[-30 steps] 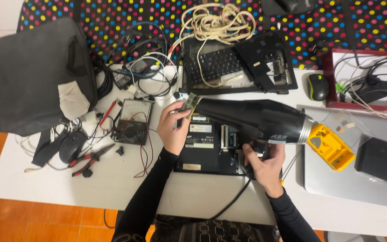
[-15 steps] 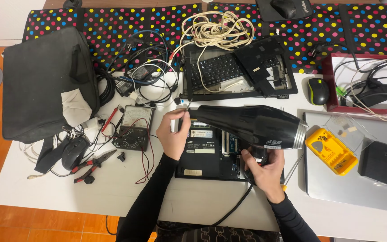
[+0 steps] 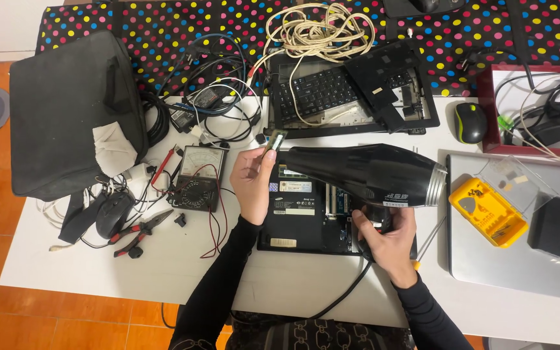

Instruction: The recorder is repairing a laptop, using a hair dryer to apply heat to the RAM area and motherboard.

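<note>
Black bag (image 3: 66,110) at far left of desk (image 3: 85,259). Black mouse (image 3: 113,214) and red-handled pliers (image 3: 139,230) below it. Multimeter (image 3: 197,176) with red leads just left of left hand (image 3: 254,178). Left hand pinches small memory stick (image 3: 273,141) by fingertips, held up at dryer nozzle. Opened laptop base (image 3: 306,217) lies under both hands. Right hand (image 3: 387,233) closed around handle of black hair dryer (image 3: 364,174), barrel pointing left toward stick. Keyboard frame (image 3: 332,91) behind. Yellow bit case (image 3: 487,210) right of dryer, on grey laptop (image 3: 487,259).
</note>
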